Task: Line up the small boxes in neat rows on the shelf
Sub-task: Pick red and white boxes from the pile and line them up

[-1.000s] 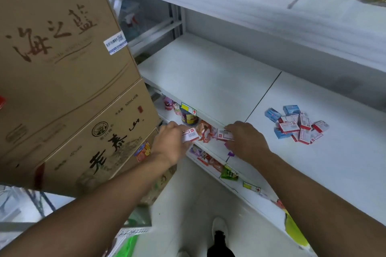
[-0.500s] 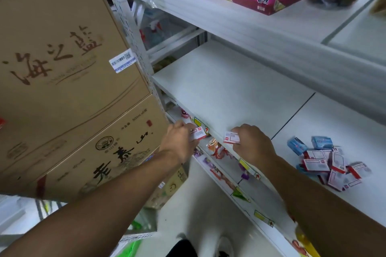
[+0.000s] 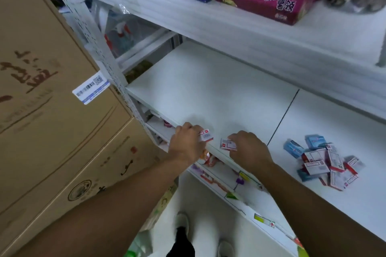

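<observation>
While each hand grips one small red-and-white cardboard box, no row stands on the white shelf; the heap of small boxes remains unsorted.

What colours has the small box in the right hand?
White with red markings; small box, head view.

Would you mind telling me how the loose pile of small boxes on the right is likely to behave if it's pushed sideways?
The pile of small boxes would probably scatter rather than slide together: the boxes lie jumbled and overlapping. They look light, since each hand pinches one by its fingertips. The smooth white shelf likely lets them slide easily.
</observation>
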Tool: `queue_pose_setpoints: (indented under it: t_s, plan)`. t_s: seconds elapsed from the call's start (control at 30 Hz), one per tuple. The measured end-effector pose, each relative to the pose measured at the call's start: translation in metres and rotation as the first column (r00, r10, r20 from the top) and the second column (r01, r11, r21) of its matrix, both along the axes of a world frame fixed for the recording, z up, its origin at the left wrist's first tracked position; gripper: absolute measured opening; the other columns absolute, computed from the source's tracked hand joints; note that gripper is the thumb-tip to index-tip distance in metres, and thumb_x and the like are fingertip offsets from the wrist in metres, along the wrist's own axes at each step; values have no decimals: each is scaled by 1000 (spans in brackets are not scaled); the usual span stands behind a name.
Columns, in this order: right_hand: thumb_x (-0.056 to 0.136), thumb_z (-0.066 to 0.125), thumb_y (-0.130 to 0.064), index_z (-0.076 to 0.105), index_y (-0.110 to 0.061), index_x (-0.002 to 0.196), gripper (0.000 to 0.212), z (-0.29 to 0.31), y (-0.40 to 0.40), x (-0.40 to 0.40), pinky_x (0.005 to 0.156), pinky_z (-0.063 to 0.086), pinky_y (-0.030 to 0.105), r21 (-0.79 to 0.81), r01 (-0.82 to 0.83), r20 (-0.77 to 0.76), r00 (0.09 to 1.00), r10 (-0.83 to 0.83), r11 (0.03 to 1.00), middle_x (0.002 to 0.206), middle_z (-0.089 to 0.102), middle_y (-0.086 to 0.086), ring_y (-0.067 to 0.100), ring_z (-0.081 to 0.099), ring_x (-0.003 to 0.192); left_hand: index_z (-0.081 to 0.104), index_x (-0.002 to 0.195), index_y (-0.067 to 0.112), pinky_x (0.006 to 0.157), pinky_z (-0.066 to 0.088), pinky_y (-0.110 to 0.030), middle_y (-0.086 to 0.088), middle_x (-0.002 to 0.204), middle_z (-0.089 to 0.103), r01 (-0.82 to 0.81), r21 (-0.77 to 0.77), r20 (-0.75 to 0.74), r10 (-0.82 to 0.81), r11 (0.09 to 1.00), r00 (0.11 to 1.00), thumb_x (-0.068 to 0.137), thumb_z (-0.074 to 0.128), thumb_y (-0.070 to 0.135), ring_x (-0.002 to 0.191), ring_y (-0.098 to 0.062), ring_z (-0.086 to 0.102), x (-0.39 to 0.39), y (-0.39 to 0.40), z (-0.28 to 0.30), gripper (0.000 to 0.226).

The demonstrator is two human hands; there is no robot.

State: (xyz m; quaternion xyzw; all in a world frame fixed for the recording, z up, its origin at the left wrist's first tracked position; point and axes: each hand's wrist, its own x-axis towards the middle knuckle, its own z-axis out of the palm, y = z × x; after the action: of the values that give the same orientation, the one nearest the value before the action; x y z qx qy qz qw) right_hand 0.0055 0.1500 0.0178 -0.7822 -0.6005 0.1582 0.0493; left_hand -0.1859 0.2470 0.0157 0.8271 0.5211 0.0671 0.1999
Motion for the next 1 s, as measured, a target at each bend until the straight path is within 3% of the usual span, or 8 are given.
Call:
queue_pose_setpoints:
  t_s: [0.27,0.47,0.63,0.8,0.9,1.0]
  plan:
    - [91,70,-30,72,-29,114,24,-15,-12,6,77,59,36,17,223,-24,975,-222,975,104,65,-2,17,61,92,62,139,28,95,58,-39,-2,130,60,185,42,9,-185,982,983,96,74,43,115,-22,54,54,28,-24,47]
    - [89,72,-32,71,-29,116,27,-18,-42,20,73,50,28,19,343,-33,939,-342,939,107,67,-1,18,60,91,60,146,27,90,59,-33,-3,133,60,336,21,-20,-335,942,942,94,78,42,116,-22,54,86,34,-31,57]
    - [90,71,-29,72,-27,114,24,-15,-58,38,74,54,30,35,374,-60,926,-372,927,104,65,-2,18,60,91,62,143,28,88,60,-34,-1,127,60,411,21,-13,-411,911,912,91,78,42,114,-20,54,109,38,-27,56]
    - [91,69,-28,69,-27,120,29,-17,-62,49,70,43,28,45,383,-37,924,-381,923,108,65,-1,20,60,97,65,141,28,88,57,-34,-1,125,61,500,10,-22,-500,866,866,92,77,37,112,-19,53,132,45,-24,51]
    - [90,69,-28,69,-25,120,30,-22,-63,49,71,46,30,42,390,-32,921,-389,920,108,65,-1,21,59,99,68,136,28,85,52,-32,0,121,61,540,0,-15,-540,842,842,92,75,32,111,-20,52,154,52,-23,45]
    - [89,71,-29,70,-25,122,33,-33,-59,47,71,46,29,46,413,-39,911,-411,910,108,66,0,21,59,99,67,139,27,93,52,-35,1,126,63,597,-14,-57,-597,802,800,92,77,35,116,-22,54,175,58,-30,49]
